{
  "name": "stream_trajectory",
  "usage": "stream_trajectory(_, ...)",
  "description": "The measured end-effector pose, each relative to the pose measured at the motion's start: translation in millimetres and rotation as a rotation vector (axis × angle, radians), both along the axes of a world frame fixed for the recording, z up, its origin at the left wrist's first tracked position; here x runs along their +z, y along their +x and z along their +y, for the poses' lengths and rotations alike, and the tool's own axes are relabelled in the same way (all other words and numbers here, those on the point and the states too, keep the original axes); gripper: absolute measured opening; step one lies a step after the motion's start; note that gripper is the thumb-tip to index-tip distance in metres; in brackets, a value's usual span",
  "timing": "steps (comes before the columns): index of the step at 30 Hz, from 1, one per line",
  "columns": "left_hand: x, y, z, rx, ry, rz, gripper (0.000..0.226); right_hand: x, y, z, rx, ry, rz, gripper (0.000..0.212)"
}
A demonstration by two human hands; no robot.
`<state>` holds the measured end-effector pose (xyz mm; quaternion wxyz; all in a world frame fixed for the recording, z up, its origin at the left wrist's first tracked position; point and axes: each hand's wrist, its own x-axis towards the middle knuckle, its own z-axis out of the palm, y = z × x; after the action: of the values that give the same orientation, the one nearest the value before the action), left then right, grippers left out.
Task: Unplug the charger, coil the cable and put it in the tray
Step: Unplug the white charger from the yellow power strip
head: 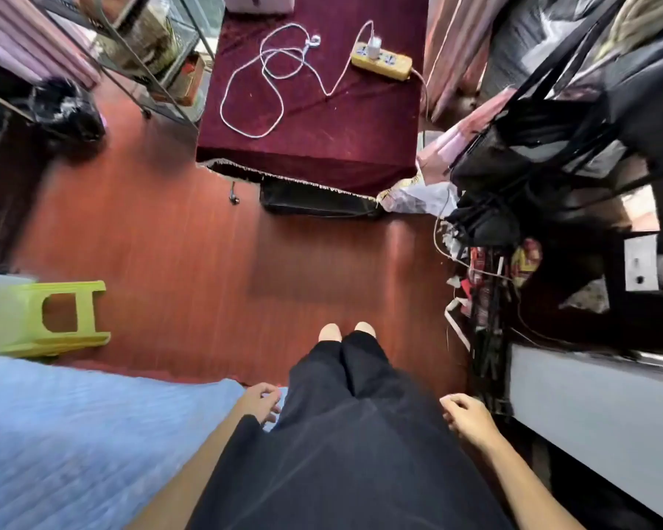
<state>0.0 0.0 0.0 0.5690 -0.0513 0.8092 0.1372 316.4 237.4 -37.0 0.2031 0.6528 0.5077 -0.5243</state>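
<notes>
A white charger (374, 45) is plugged into a yellow power strip (381, 63) at the far right of a table with a dark red cloth (314, 128). Its white cable (253, 86) lies in loose loops across the cloth to the left. A white box-like object (259, 1) sits at the table's far edge; I cannot tell if it is the tray. My left hand (261, 401) and my right hand (467, 416) hang by my black-trousered legs, far from the table, fingers loosely curled and holding nothing.
Red-brown floor (207, 254) lies between me and the table. A green plastic stool (54, 319) and a blue bed cover (73, 434) are at the left. A metal shelf (150, 51) stands back left. Dark cluttered racks with bags (532, 185) crowd the right.
</notes>
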Motion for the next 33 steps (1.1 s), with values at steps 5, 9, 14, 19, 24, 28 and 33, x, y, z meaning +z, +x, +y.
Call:
stream_trajectory(5, 4, -14, 10, 0.043, 0.027, 0.044, 0.014, -12, -30, 25, 0.025, -0.020, -0.006, 0.014)
stream_trajectory(9, 6, -33, 11, 0.064, 0.013, 0.065, 0.013, -3, -94, 67, 0.028, 0.046, 0.083, 0.016)
stream_trajectory(14, 8, -71, 16, -0.054, 0.008, 0.067, 0.014, 11, -181, 125, 0.055, 0.150, 0.216, 0.013)
stream_trajectory(19, 5, -150, 63, -0.263, -0.180, -0.048, 0.037, 14, -240, 160, 0.044, 0.179, 0.207, 0.013)
stream_trajectory(24, -1, -216, 101, -0.192, -0.019, 0.016, 0.029, 15, -256, 164, 0.041, 0.177, 0.140, 0.016)
stream_trajectory(28, 3, -262, 162, -0.081, 0.153, 0.065, 0.013, 14, -248, 166, 0.052, 0.164, 0.045, 0.017)
stream_trajectory(33, 19, -316, 246, 0.022, 0.333, 0.112, 0.013, 9, -252, 183, 0.093, 0.102, -0.047, 0.018)
